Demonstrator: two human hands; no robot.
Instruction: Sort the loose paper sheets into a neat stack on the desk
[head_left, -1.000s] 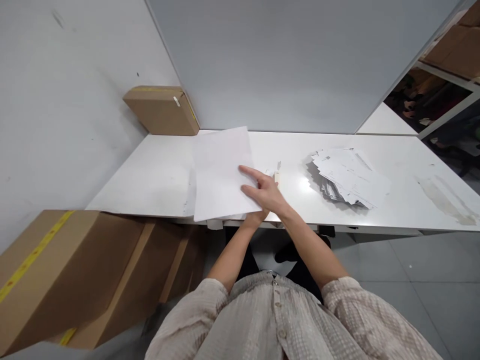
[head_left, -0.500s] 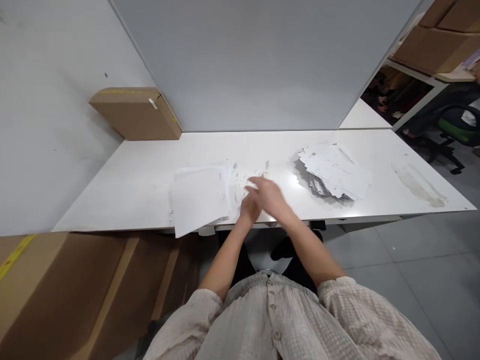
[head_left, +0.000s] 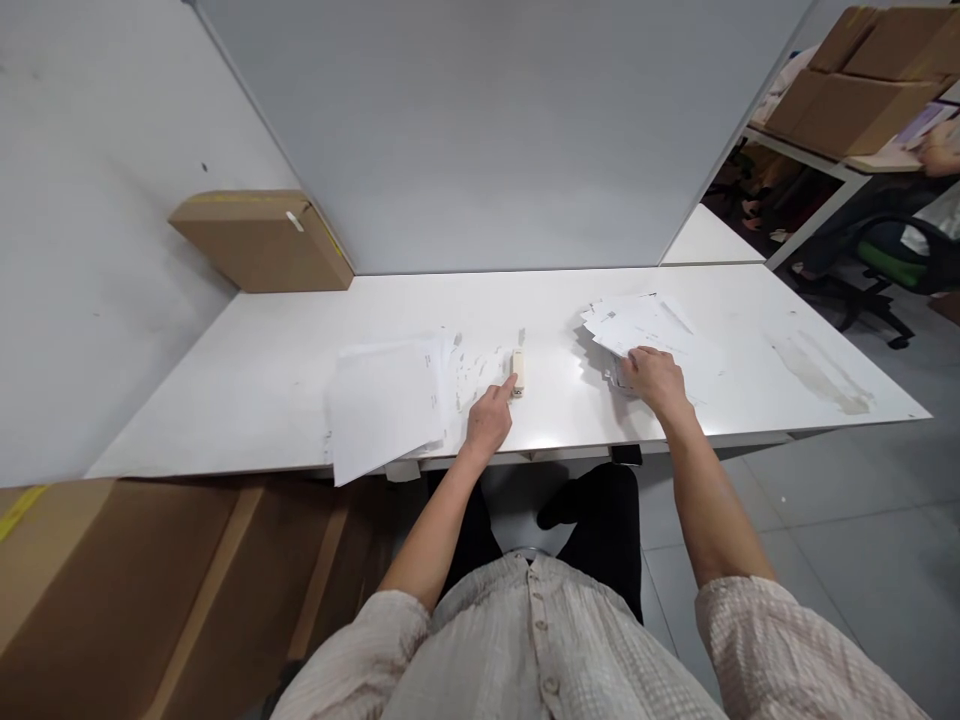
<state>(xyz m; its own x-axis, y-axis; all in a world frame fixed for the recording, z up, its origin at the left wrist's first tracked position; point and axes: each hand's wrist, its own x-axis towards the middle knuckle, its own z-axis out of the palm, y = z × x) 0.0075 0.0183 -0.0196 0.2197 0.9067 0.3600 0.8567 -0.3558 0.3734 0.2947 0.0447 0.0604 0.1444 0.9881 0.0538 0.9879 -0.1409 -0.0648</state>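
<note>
My left hand [head_left: 490,420] rests near the front edge of the white table. Its index finger reaches out and touches a small cream-coloured block [head_left: 518,366] lying lengthwise away from me; the kind of thing is not clear. The other fingers are partly curled. To the right, my right hand [head_left: 654,380] is closed on the near edge of an untidy pile of printed papers [head_left: 637,318]; its fingertips are partly hidden against the sheets. A neater stack of white paper [head_left: 386,405] lies left of my left hand, one corner overhanging the table edge.
A cardboard box [head_left: 259,240] leans at the back left against the wall. Dark smudges mark the tabletop beside the paper stack. Large cartons [head_left: 187,590] stand below at the left. Beyond the partition [head_left: 510,140] are more boxes [head_left: 847,105], an office chair [head_left: 892,260] and part of a person.
My hands, close together over the middle of the table before, have parted. The right hand has moved right onto the paper pile. The cream block now shows under my left index finger.
</note>
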